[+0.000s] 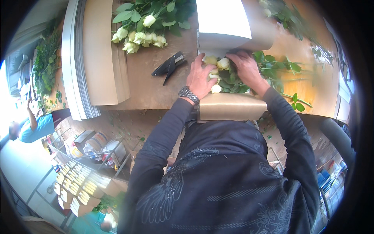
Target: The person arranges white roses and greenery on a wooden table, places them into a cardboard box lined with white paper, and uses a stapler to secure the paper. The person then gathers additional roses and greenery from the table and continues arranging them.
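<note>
White roses [223,63] with green leaves lie on a sheet of cardboard wrap, their heads toward the left and their stems toward the right. My left hand [200,80] is at the head end, fingers apart, with fingertips and thumb touching the blooms. Across the leaves, just behind the heads, my right hand [246,69] has its fingers bent round the roses; what lies under its palm is hidden. The wrap's near brown flap [233,108] curves over the table edge toward me. Its far flap [224,17] stands up behind the flowers, bright white on top.
A black stapler [169,66] lies left of my left hand. Beyond it is a pile of white roses [140,37]. A tall stack of cardboard sheets [99,54] stands at left. More stems [286,17] lie far right. At lower left are a wire cart [91,150] and boxed bouquets [80,185]; another person [37,126] stands farther off.
</note>
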Tool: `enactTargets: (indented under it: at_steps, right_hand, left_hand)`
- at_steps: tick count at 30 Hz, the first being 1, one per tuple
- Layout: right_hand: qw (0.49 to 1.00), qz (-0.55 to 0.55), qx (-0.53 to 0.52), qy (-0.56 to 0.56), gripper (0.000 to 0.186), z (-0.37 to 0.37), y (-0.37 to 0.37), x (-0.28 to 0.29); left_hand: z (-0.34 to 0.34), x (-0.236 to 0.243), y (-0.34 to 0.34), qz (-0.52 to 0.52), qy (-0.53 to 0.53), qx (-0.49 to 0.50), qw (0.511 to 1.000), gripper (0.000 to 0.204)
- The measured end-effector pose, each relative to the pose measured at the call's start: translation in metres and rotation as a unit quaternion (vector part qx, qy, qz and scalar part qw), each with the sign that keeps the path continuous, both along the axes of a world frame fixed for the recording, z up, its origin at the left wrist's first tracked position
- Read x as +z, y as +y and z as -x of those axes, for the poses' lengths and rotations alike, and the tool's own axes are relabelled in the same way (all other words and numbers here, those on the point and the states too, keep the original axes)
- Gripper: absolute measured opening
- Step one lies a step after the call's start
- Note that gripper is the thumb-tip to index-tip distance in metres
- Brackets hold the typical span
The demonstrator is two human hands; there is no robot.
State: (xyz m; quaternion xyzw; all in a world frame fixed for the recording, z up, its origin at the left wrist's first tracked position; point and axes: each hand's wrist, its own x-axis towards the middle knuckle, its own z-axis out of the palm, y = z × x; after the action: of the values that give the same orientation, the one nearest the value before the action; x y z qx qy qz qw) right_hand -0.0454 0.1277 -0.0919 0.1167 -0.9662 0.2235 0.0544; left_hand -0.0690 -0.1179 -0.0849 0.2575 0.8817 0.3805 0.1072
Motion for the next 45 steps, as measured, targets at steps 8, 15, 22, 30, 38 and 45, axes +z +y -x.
enactTargets:
  at_steps: [8, 15, 22, 30, 38, 45]
  right_hand:
    - [0.99, -0.022, 0.001, 0.137, 0.031, 0.01, -0.005, 0.031]
    - [0.995, 0.048, -0.024, 0.08, 0.032, 0.014, -0.017, 0.048]
    - [0.995, 0.071, -0.05, 0.047, 0.02, 0.024, -0.029, -0.011]
    - [0.999, -0.002, -0.004, 0.041, 0.025, 0.01, -0.03, -0.012]
    - [0.995, 0.09, -0.002, 0.033, 0.011, 0.007, -0.009, 0.015]
    - [0.96, -0.05, -0.275, 0.006, 0.021, -0.024, 0.115, 0.035]
  left_hand:
    - [0.01, -0.001, 0.0, 0.032, 0.011, -0.087, 0.996, 0.054]
    - [0.01, 0.001, 0.002, 0.023, 0.004, -0.093, 0.995, 0.053]
    - [0.009, -0.001, 0.001, -0.001, 0.036, -0.089, 0.995, 0.054]
    - [0.009, 0.014, 0.004, 0.076, 0.137, -0.085, 0.984, 0.054]
    - [0.02, 0.004, 0.011, 0.128, 0.049, -0.192, 0.972, 0.073]
    - [0.02, 0.007, 0.009, 0.104, 0.07, -0.214, 0.969, 0.069]
